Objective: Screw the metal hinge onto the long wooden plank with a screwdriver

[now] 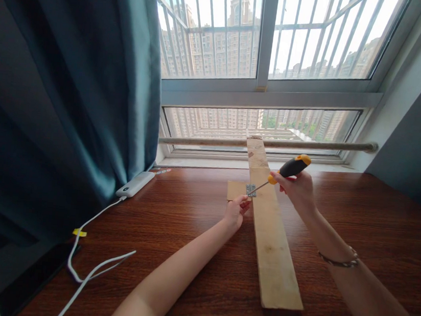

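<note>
A long wooden board (274,247) lies lengthwise on the table, its far end near the window. Against its left side is a short wooden piece (235,190), and a metal hinge (251,190) spans the two. My right hand (298,189) grips a screwdriver (294,166) by its black and yellow handle, the shaft slanting down left to the hinge. My left hand (235,212) is closed, with thumb and fingertips pinched together at the hinge's near edge, close to the screwdriver tip. What those fingertips hold, if anything, is too small to make out.
The dark wooden table (189,235) runs up to a barred window with a horizontal rail (315,145). At the left, a white power bank (135,184) with a white cable (82,225) lies beside a blue curtain (129,72). A yellow tag (79,233) sits by the cable.
</note>
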Action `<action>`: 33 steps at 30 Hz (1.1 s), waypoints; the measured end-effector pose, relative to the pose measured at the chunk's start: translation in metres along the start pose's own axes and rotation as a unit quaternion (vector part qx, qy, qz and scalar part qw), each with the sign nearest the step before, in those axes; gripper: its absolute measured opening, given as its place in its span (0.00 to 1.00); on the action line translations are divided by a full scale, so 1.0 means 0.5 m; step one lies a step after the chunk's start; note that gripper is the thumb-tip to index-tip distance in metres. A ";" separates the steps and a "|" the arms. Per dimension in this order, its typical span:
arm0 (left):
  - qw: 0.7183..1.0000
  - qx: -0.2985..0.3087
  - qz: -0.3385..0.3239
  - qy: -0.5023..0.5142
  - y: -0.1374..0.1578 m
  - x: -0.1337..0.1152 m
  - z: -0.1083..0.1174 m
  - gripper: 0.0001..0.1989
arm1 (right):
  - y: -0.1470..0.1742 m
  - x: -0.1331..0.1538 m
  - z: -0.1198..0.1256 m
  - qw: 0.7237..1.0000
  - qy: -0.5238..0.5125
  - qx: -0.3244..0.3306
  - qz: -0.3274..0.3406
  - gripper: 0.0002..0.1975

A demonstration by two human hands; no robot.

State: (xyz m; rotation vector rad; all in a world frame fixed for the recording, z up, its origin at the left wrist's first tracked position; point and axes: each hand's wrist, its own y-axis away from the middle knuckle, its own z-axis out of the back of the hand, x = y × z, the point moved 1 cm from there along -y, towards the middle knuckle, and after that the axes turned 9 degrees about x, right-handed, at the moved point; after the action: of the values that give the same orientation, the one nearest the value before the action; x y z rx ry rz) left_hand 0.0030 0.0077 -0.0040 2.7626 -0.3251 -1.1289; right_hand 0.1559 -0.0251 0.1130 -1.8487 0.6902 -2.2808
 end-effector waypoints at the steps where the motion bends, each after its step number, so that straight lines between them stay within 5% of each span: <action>1: 1.000 0.002 -0.001 0.000 -0.001 0.001 0.001 0.05 | -0.001 -0.002 -0.003 1.000 -0.025 -0.006 -0.001 0.20; 6: 1.000 0.011 -0.012 0.001 0.001 0.000 0.000 0.07 | 0.000 0.024 0.012 0.976 -0.180 0.116 -0.051 0.27; 11: 1.000 0.011 -0.010 0.000 0.004 -0.002 -0.003 0.06 | 0.001 0.040 0.032 0.952 -0.205 0.212 -0.076 0.28; 14: 1.000 0.009 -0.007 -0.002 0.003 -0.002 -0.002 0.06 | -0.001 0.026 0.023 0.975 -0.105 0.190 -0.051 0.22; 18: 1.000 0.017 -0.012 -0.007 0.002 -0.002 0.000 0.07 | 0.005 0.008 0.003 0.991 0.132 0.010 0.027 0.18; 20: 1.000 0.015 -0.015 -0.010 0.003 -0.003 -0.001 0.07 | 0.010 0.006 -0.007 0.987 0.148 -0.026 0.047 0.19; 24: 1.000 0.012 -0.008 -0.013 0.005 -0.005 -0.003 0.07 | 0.012 0.015 -0.014 0.997 -0.037 0.065 0.016 0.27; 28: 1.000 0.015 -0.007 -0.010 0.005 -0.005 -0.003 0.06 | 0.007 0.032 0.005 0.966 -0.180 0.185 -0.033 0.35; 33: 1.000 0.016 -0.005 -0.006 0.006 -0.005 -0.003 0.06 | 0.000 0.024 0.016 0.970 -0.131 0.194 -0.062 0.23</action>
State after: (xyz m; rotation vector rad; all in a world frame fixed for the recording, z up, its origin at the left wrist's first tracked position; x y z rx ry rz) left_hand 0.0019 0.0056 -0.0010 2.7885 -0.3348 -1.1516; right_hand 0.1609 -0.0317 0.1248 -1.9815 0.0822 -1.9972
